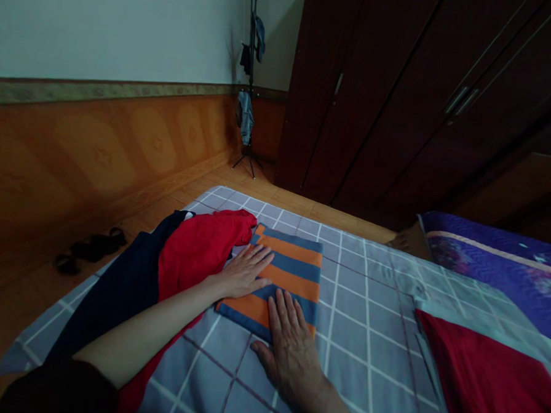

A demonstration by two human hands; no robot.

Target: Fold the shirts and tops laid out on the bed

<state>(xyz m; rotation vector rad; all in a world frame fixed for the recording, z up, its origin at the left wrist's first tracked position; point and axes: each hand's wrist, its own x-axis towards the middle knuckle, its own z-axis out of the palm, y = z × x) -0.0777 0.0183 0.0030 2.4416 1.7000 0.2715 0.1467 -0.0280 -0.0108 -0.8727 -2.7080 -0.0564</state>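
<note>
A folded cloth with orange and blue-grey stripes [295, 266] lies flat on the grey checked bedspread [354, 297]. Flat on its left part rests my left hand [247, 271], fingers pointing right. My right hand [289, 340] lies on its near edge, fingers spread a little and the thumb out to the left. Neither hand grips anything. Beside the striped cloth, under and past my left forearm, are a crumpled red garment [195, 242] and a dark navy garment [123, 291].
Red cloth [488, 372] lies at the right on the bed. Beyond are a purple bedcover [494, 261], a dark wardrobe [378, 88] and a coat stand [251, 63] with items hanging. Black shoes [93, 247] sit on the floor at left.
</note>
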